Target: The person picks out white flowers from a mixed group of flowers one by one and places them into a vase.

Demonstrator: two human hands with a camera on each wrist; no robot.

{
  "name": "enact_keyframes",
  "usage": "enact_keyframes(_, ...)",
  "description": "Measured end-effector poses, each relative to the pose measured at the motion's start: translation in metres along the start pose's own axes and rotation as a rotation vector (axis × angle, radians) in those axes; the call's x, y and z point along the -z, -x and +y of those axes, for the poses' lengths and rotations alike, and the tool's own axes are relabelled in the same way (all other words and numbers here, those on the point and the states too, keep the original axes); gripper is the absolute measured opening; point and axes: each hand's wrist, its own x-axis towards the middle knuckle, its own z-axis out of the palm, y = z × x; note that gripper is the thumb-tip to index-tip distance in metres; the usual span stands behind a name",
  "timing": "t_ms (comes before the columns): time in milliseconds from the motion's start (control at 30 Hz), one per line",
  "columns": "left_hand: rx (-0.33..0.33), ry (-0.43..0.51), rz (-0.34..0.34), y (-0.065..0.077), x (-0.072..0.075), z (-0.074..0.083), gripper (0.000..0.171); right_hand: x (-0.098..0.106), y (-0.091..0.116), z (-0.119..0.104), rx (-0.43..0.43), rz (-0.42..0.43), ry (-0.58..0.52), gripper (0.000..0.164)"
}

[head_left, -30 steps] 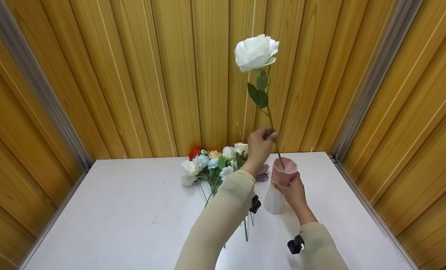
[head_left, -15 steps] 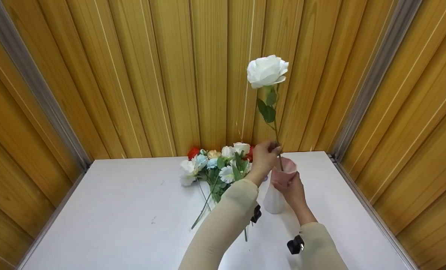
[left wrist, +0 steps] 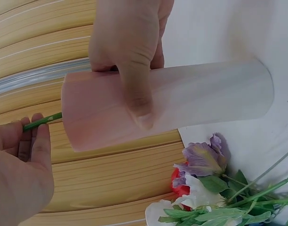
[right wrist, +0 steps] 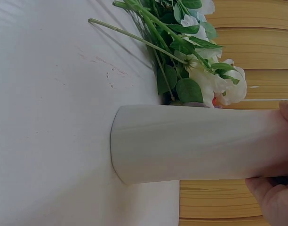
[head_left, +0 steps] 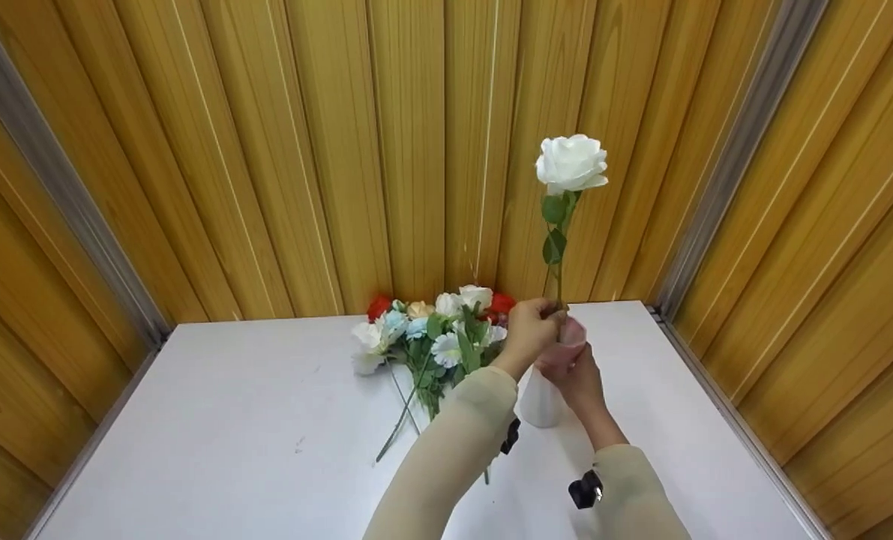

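A long-stemmed white rose point(head_left: 570, 163) stands upright above a vase point(head_left: 541, 403), pink at the top fading to white. My left hand point(head_left: 530, 330) pinches its green stem just over the vase mouth. The left wrist view has the stem point(left wrist: 45, 120) passing from these fingertips into the opening; its lower end is hidden inside. Around the vase's pink upper part my right hand point(head_left: 581, 381) grips, with the thumb point(left wrist: 139, 96) along one side. In the right wrist view the white base point(right wrist: 181, 143) of the vase rests on the table.
Left of the vase, a pile of artificial flowers point(head_left: 446, 349) in white, red, blue, peach and purple lies on the white table point(head_left: 229, 420), stems pointing toward me. Wood-patterned panels point(head_left: 416, 150) rise behind the table and at both sides.
My left hand has moved down and slightly right, lowering the white rose so more of its stem is in the vase. My right hand keeps holding the vase in place.
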Motion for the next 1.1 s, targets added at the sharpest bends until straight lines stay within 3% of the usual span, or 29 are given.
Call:
enact_keyframes(133, 0.014, 0.020, -0.029, 0.0018, -0.0006, -0.0034, 0.016, -0.0007, -0.0007, -0.0010, 0.008, 0.015, 0.007, 0.067)
enact_keyframes(333, 0.032, -0.026, -0.054, 0.0021, -0.0010, -0.0049, 0.020, -0.0003, -0.0026, -0.0033, -0.024, -0.009, 0.031, 0.065)
enact_keyframes(800, -0.022, -0.128, -0.116, 0.0018, -0.0015, -0.0060, 0.023, -0.0003, -0.0040, -0.0036, -0.052, -0.037, 0.056, 0.069)
enact_keyframes(967, -0.057, -0.227, -0.133, 0.0032, -0.0049, -0.0069, 0.021, 0.0002, -0.0032, -0.0029, -0.027, -0.029, 0.061, 0.068)
enact_keyframes(1100, -0.041, -0.264, -0.158, 0.0036, -0.0075, -0.0065, 0.020, 0.0013, -0.0023, -0.0033, -0.027, -0.035, 0.060, 0.069)
